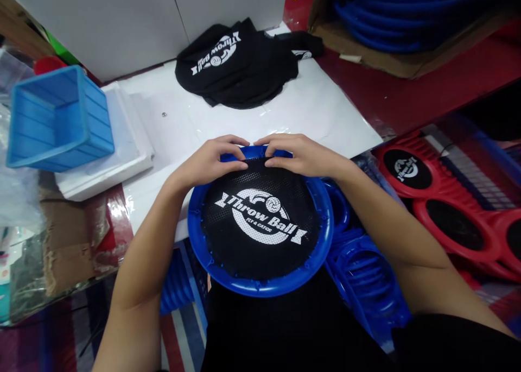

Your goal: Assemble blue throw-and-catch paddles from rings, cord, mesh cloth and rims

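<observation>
A round blue plastic ring (260, 288) with a black mesh sheet (228, 252) across it leans at the table's near edge, against my body. White "Throw Ball" lettering is printed on the mesh. At the ring's far rim, my left hand (215, 157) is closed with fingers curled over the edge and thumb on the mesh. Just right of it, my right hand (291, 152) pinches the same rim in the same way. The fingertips of the two hands almost meet. A pile of black printed mesh sheets (244, 70) lies beyond them on the white tabletop (325, 106).
To the left, a blue plastic bin (61, 119) stands on a white foam slab (138, 160). Stacked blue rings fill a cardboard box (366, 62) at the upper right. More blue rings (366, 279) and red rings with black mesh (456, 228) are piled low on the right.
</observation>
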Demonstrator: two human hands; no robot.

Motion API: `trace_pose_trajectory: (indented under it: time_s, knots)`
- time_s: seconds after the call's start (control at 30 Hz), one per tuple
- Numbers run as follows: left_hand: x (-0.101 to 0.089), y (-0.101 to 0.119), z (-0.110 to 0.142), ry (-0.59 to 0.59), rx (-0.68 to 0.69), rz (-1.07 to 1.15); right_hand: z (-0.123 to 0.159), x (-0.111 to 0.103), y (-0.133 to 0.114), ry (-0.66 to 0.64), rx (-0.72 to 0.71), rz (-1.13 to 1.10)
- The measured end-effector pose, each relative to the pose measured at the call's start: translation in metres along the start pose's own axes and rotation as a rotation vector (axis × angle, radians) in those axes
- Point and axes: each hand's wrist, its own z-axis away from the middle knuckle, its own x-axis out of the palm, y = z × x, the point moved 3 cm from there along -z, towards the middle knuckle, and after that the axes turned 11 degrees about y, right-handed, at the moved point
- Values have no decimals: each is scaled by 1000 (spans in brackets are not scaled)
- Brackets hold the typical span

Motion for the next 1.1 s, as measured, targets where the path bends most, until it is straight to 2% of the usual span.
trace_pose_trajectory:
  time_s: [0.27,0.43,0.57,0.77,1.1]
  knots:
    - [4,-8,-6,132,-55,-27,0,3,10,94,79,-40]
    - [5,-7,-12,107,-71,-38,-6,5,24,62,89,-111]
    - [3,-15,-18,75,-128,-15,-12,7,31,51,92,-117]
    - [4,-31,-24,50,-157,29,-11,8,33,144,158,-173]
    - [3,-29,-25,58,-126,13,-10,4,35,137,204,-195]
